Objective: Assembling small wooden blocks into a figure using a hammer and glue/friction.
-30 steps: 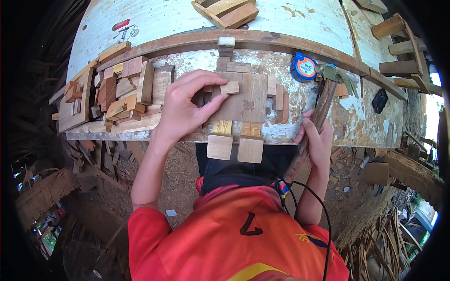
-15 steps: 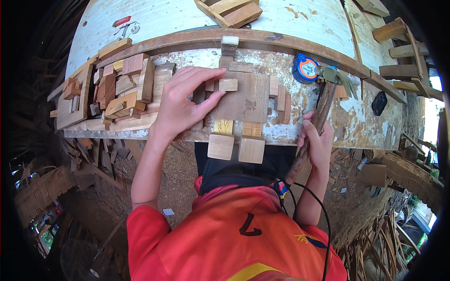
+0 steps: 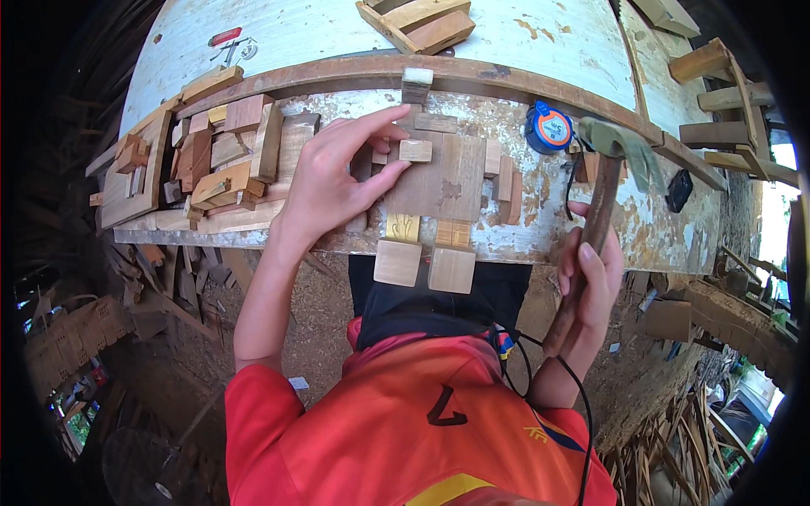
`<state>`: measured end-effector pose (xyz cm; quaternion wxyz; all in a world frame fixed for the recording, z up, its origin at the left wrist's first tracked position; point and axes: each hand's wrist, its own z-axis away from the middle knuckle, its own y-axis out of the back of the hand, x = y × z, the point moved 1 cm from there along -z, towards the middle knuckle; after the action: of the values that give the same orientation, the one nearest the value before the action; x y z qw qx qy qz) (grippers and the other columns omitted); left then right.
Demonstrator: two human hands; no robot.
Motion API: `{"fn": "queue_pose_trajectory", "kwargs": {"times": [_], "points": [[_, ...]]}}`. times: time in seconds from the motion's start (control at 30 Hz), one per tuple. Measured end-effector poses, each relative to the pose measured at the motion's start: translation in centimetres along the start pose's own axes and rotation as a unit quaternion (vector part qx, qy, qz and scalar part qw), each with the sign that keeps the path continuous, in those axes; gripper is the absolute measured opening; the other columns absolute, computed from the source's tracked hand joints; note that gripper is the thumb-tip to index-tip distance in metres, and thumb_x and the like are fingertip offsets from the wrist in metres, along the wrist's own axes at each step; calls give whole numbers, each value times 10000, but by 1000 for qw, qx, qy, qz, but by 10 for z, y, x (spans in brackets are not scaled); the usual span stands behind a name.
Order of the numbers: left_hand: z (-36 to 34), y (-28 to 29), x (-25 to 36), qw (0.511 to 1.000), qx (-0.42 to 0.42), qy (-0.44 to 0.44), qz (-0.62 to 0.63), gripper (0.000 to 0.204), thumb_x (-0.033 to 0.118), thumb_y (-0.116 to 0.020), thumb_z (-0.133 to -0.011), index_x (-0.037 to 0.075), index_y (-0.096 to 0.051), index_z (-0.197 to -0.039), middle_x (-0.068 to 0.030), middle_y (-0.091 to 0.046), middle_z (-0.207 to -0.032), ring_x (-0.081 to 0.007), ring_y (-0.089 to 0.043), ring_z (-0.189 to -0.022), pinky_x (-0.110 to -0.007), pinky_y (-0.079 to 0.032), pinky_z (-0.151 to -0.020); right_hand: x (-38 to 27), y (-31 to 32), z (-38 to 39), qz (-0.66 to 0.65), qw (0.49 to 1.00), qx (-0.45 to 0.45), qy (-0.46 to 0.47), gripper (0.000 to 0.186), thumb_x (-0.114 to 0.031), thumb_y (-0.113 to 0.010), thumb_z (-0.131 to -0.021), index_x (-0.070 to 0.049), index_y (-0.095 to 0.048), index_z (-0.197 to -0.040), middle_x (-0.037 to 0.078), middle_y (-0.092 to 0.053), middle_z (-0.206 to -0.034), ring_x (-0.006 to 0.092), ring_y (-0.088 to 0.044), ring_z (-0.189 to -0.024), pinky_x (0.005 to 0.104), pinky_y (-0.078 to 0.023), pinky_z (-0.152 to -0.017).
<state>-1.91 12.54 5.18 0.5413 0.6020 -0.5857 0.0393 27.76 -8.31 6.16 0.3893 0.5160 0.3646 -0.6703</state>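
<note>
A small pale wood block rests on a flat brown board at the bench's front edge. My left hand pinches around the block's left side, thumb at its near corner, index finger raised above it. Whether the other fingertips press on it is partly hidden. My right hand grips the handle of a hammer, whose blurred head is raised above the bench on the right. Two yellowish strips join the board to two square blocks overhanging the near edge. An upright block stands beyond the board.
Thin wood pieces lie right of the board. A blue tape measure sits behind them, near a black object. Wood offcuts crowd the left. A long wooden rail crosses the bench. A black cable hangs beside my right arm.
My right hand has moved right with the hammer, and its head has risen toward me. The left index finger has lifted away from the small block, which stays about in place.
</note>
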Motion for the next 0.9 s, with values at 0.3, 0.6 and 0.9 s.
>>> {"fn": "queue_pose_trajectory", "kwargs": {"times": [0.3, 0.6, 0.9], "points": [[7, -3, -2, 1000, 0, 18, 18, 718, 24, -892, -859, 87, -658, -1535, -74, -828, -1112, -170, -740, -907, -338, -605, -873, -44, -59, 21, -36, 966, -221, -132, 566, -147, -652, -1032, 26, -529, -1557, -36, -564, -751, 42, -499, -540, 223, -378, -516], [11, 0, -3, 999, 1, 19, 28, 770, 9, -886, -875, 95, -610, -1588, -76, -823, -1153, -159, -727, -908, -329, -600, -875, -29, -86, 19, -63, 954, -239, -169, 522, -112, -569, -1089, 25, -497, -1587, -11, -571, -742, 57, -507, -529, 229, -393, -504], [9, -2, -8, 1000, 12, -12, 11, 786, 77, -892, -869, 129, -599, -1596, -58, -813, -1104, -212, -708, -839, -362, -600, -829, -45, -96, 20, -112, 959, -231, -121, 531, -179, -568, -1104, 33, -500, -1586, 3, -567, -724, 70, -496, -523, 225, -388, -500]]}}
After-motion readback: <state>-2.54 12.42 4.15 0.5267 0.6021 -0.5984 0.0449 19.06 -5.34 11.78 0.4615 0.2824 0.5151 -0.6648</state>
